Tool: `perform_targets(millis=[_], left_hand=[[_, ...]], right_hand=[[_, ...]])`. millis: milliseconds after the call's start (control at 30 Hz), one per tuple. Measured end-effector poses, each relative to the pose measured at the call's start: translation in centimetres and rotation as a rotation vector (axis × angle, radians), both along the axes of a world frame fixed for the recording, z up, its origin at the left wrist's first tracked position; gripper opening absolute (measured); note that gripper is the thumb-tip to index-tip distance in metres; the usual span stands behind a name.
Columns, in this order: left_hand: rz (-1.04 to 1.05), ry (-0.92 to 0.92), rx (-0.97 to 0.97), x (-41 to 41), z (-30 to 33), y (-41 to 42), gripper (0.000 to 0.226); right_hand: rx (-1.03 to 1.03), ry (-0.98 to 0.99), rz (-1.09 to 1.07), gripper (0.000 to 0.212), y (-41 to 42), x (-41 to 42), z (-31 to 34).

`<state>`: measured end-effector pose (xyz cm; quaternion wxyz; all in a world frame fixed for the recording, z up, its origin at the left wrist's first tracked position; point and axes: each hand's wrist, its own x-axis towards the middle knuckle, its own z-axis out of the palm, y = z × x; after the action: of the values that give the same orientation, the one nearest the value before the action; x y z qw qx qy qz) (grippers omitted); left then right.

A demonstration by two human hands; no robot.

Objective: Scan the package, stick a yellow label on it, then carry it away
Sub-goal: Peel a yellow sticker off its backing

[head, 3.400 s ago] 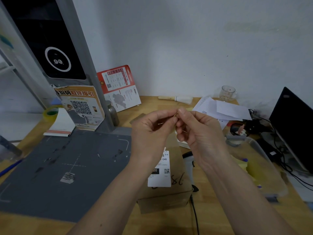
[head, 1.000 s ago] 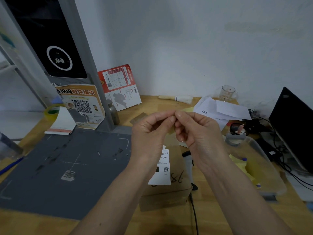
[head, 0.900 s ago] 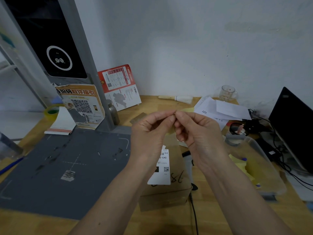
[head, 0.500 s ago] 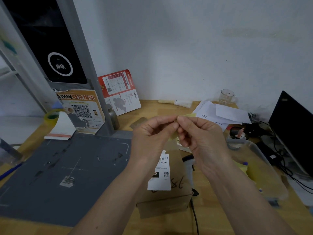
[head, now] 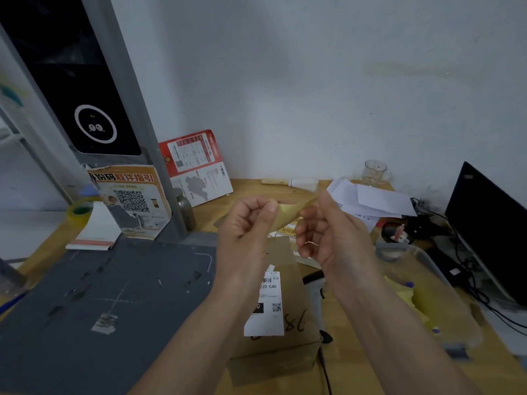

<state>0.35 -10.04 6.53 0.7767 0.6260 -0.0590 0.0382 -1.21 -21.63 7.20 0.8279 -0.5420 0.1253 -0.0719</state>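
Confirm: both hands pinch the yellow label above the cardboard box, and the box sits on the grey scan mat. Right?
Not quite. In the head view the cardboard box sits on the wooden desk just right of the grey scan mat, not on it. The rest holds: the left hand and right hand both pinch the yellow label above the box.

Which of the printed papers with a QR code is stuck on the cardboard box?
The white label on the box, below the hands. The orange poster hangs on the grey post, and the red leaflet leans against the wall.
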Motion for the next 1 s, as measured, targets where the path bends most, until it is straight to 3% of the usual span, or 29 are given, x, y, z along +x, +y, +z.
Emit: perform_targets(millis=[167,367,467,633,1000], left_hand=[[-0.059,-0.037,0.054,-0.6,0.2,-0.1,0.012],[-0.109,-0.029,0.131,-0.2,0.4,0.3,0.030],[-0.130,-0.070,0.158,0.1,0.8,0.5,0.014],[-0.208,-0.121,0.197,0.1,0.9,0.3,0.030],[-0.257,-0.118,0.258,0.4,0.6,0.3,0.033]], right_hand=[[-0.135,0.024,0.037,0.027,-0.3,0.5,0.2],[-0.409,-0.119,-0.025,0.028,-0.2,0.6,0.2],[-0.494,-0.208,-0.028,0.031,0.0,0.5,0.4],[-0.472,-0.257,0.028,0.027,-0.1,0.8,0.3],[-0.430,-0.238,0.030,0.040,-0.3,1.2,0.3]])
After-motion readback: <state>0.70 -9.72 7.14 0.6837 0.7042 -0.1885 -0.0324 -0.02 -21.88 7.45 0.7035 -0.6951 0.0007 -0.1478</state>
